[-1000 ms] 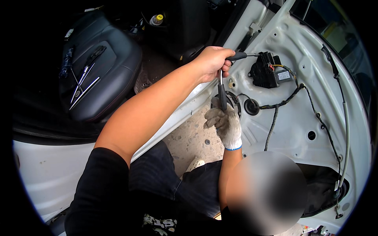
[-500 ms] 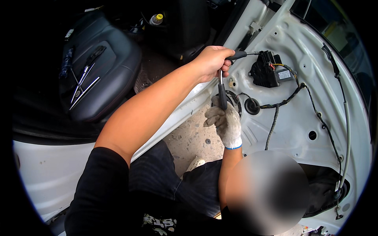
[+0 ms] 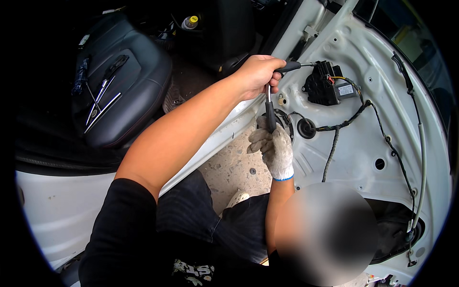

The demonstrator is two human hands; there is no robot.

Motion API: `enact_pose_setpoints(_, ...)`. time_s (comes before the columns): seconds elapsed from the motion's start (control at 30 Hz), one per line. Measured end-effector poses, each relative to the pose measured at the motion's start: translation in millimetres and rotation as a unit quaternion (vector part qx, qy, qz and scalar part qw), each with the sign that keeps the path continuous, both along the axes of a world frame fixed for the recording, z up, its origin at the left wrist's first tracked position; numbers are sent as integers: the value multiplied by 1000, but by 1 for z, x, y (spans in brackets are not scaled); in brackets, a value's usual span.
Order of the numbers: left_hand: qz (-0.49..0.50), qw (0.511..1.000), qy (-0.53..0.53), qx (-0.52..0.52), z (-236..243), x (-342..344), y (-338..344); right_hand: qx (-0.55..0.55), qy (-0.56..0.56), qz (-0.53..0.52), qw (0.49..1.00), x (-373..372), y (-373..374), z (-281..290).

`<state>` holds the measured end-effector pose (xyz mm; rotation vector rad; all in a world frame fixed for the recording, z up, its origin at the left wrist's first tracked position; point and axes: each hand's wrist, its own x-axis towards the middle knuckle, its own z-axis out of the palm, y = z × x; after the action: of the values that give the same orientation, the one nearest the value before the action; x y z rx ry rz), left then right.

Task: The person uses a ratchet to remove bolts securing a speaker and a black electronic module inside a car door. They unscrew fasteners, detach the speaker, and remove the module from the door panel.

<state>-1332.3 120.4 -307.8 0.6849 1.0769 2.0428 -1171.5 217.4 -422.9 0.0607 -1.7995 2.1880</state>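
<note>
Nothing has shifted: left hand (image 3: pixel 256 75) still clenches the ratchet handle (image 3: pixel 292 66); gloved right hand (image 3: pixel 273 146) grips its dark extension (image 3: pixel 270 115).

Door panel (image 3: pixel 382 129) white, wiring (image 3: pixel 334 143) and module (image 3: pixel 322 88) black. Glove (image 3: pixel 277 150) on the other person's hand is grey-white knit with a blue cuff band. My sleeve (image 3: pixel 119 229) black. Seat (image 3: pixel 129 86) black with red piping. Bottle cap (image 3: pixel 193 19) yellow. Floor (image 3: pixel 234 167) beige, speckled.
</note>
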Motion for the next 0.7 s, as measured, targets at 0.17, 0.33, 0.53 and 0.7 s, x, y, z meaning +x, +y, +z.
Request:
enact_pose_setpoints(0.17, 11, 999, 27, -23, 5, 1, 3, -12, -6, -13, 1000, 0, -3, 3)
enact_pose_setpoints(0.33, 24, 998, 7, -60, 16, 10, 4, 7, 4, -175, 985, 10, -24, 39)
enact_pose_setpoints(0.53, -80, 975, -192, 76, 3, 1, 10, 581, 147, -362, 714, 5, -58, 188)
enact_pose_setpoints(0.7, -12, 993, -117, 12, 17, -1, 10, 746, -128, -195, 624, 13, -50, 201)
